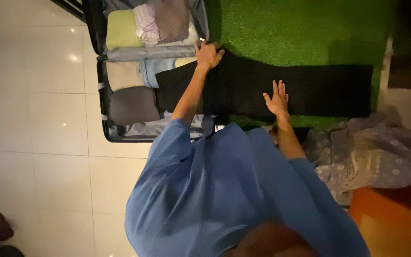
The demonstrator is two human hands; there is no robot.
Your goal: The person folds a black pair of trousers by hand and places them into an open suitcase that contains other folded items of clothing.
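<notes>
A long black garment [310, 90] lies flat across the green turf mat [291, 28], with one end reaching into the open suitcase [102, 95]. My left hand [209, 55] is at the garment's far edge beside the suitcase rim, fingers curled on the cloth. My right hand [277, 101] lies flat on the near part of the garment, fingers spread. Both my sleeves are blue.
The suitcase holds folded clothes: a yellow-green piece [122, 29], a pale pink one [147, 23], a light blue one [155, 69] and a grey one [134, 105]. A grey dotted cloth [372, 152] is heaped at the right. White floor tiles [34, 95] lie to the left.
</notes>
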